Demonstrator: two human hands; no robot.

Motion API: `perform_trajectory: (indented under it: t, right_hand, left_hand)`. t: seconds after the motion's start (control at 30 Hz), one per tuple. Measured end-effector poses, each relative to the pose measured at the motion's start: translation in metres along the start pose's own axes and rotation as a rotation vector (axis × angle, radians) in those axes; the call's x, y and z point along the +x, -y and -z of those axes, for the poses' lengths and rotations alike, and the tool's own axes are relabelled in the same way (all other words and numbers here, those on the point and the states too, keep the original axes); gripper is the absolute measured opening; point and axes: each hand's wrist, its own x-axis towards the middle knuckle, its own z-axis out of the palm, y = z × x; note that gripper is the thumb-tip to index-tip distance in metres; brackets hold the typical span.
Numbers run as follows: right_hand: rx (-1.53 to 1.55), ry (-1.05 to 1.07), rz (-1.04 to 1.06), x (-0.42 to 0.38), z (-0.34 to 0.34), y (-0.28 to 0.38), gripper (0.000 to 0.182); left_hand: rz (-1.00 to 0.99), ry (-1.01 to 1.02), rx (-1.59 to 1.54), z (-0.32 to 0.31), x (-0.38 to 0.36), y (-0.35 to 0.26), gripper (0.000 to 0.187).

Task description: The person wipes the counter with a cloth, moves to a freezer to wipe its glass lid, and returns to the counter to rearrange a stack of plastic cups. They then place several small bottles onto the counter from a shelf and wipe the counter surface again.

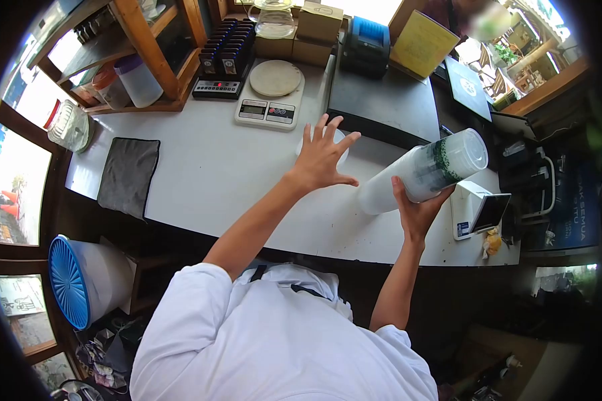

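Observation:
My right hand (421, 204) is wrapped round a long stack of translucent plastic cups (425, 167), tilted over the white counter (201, 194). Dark green print shows near the stack's upper right end. My left hand (322, 157) hovers over the counter with its fingers spread and holds nothing. Partly behind that hand is a round white object (342, 148), mostly hidden. A white kitchen scale (271, 93) with a round plate stands beyond my left hand.
A grey cloth (128, 175) and a glass jar (70, 127) are at the left. A black flat box (388, 100) lies behind the cups. At the right stands a white device with a dark screen (491, 212). Part of another person (441, 15) shows beyond the counter.

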Motion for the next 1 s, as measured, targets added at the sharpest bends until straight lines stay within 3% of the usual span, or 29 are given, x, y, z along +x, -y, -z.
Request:
perform_trajectory:
  t: [0.07,0.27,0.5,0.63,0.77,0.83,0.93,0.97,1.0]
  right_hand:
    - [0.023,-0.019,0.000,-0.002,-0.005,0.003,0.119]
    - [0.143,-0.100,0.034,-0.005,-0.031,0.003,0.112]
    - [0.085,-0.017,0.114,0.018,-0.084,0.009,0.117]
    - [0.079,0.007,0.164,0.039,-0.106,-0.001,0.121]
    - [0.030,0.038,0.219,0.043,-0.109,0.005,0.123]
    - [0.040,-0.005,0.247,0.032,-0.108,0.014,0.127]
    - [-0.208,-0.189,0.295,0.005,-0.092,0.009,0.120]
    - [-0.168,-0.222,0.293,-0.008,-0.085,0.006,0.110]
    - [-0.133,-0.263,0.288,-0.026,-0.080,0.004,0.101]
  left_hand:
    - [0.066,0.180,0.142,-0.012,0.008,0.013,0.083]
    - [0.004,0.106,0.221,-0.008,-0.017,0.043,0.069]
    - [-0.068,-0.053,0.003,0.000,-0.017,0.074,0.087]
    - [-0.006,0.051,0.125,0.002,-0.003,0.061,0.096]
    - [-0.046,-0.045,0.164,0.005,-0.003,0.064,0.115]
    - [-0.092,-0.181,0.098,0.026,-0.018,0.063,0.103]
    - [0.053,-0.399,0.088,0.062,-0.061,0.089,0.087]
    - [0.183,-0.415,0.123,0.081,-0.085,0.108,0.076]
    - [0.347,-0.446,0.211,0.098,-0.110,0.135,0.078]
